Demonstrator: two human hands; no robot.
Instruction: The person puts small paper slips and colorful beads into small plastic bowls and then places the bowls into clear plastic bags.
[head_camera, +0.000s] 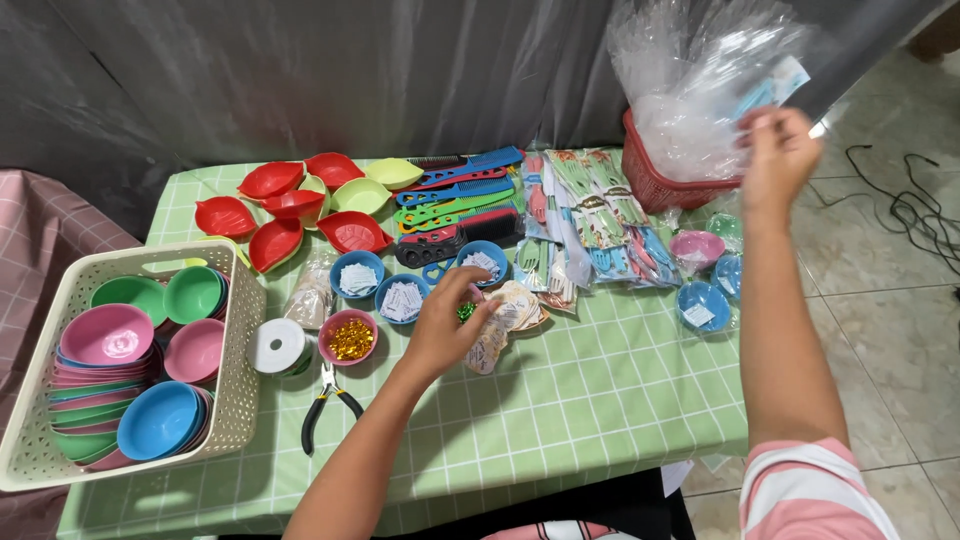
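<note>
My left hand (445, 325) pinches a green bow (466, 311) above the paper tags (505, 318); my right hand (778, 155) grips 1 clear bag (690, 90) over the red basket (650, 180). The bow may slip into the tags.

Green checked tablecloth (600, 400). On it, a cream basket (240, 330) of pink, green and blue bowls (105, 335); behind the basket, red and lime leaf-shaped dishes (300, 205); multicoloured combs (455, 195).

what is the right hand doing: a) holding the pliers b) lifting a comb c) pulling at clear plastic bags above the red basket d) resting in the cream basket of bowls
c: the right hand is raised at the clear plastic bags over the red basket.
</note>
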